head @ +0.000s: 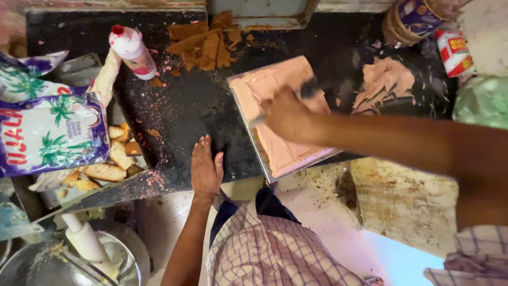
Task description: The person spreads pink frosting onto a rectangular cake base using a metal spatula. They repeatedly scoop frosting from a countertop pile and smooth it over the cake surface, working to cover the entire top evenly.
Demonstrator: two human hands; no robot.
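A rectangular slab covered in pink cream (pixel 280 148) lies on a metal tray (pixel 248 135) at the front edge of a black counter (pixel 196 106). My right hand (pixel 288 115) is over the slab, closed on a flat spreading blade (pixel 309 89) with a dark, blurred end that rests on the cream. My left hand (pixel 205 170) lies flat on the counter edge, fingers apart, just left of the tray and holding nothing.
A heap of pink cream (pixel 383 82) sits right of the tray. Brown cake trimmings (pixel 203 39) and a white bottle with a red cap (pixel 132 50) are at the back. Printed bags (pixel 47 127), bread pieces (pixel 114 161) and a metal bowl (pixel 132 265) are at left.
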